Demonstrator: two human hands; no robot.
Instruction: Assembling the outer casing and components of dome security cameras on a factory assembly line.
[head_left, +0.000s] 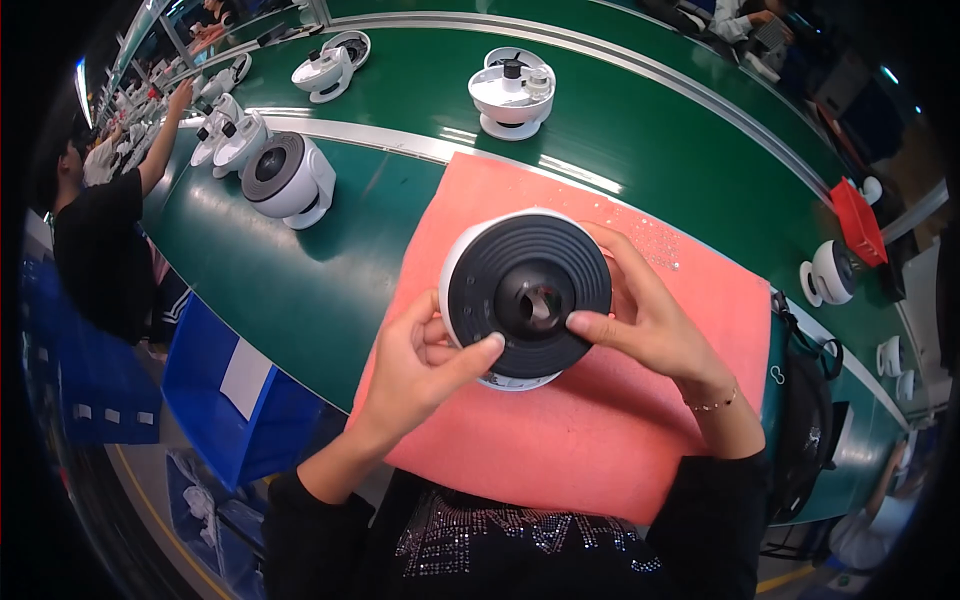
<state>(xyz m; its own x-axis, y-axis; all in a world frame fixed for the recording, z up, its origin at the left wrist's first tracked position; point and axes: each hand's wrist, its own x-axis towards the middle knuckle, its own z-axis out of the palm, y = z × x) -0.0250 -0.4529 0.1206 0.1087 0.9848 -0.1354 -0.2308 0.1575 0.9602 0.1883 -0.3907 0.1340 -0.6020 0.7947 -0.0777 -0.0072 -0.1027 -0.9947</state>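
Note:
Both hands hold a round white device (480,320) over a salmon-pink mat (560,440). Its black ribbed front disc (490,265) faces up, with a glossy black dome at the centre. My left hand (425,360) grips the lower left rim, thumb on the disc's edge. At the right rim is my right hand (635,310), fingers round the white side and thumb tip beside the dome. The device's underside is hidden. I cannot tell whether it touches the mat.
A similar white device (290,180) stands at the left, with opened white shells (235,140) behind it. Another opened shell (512,95) sits on the green conveyor (410,90). A blue bin (215,385) is at lower left, a black bag (805,420) at right. A co-worker (105,240) stands far left.

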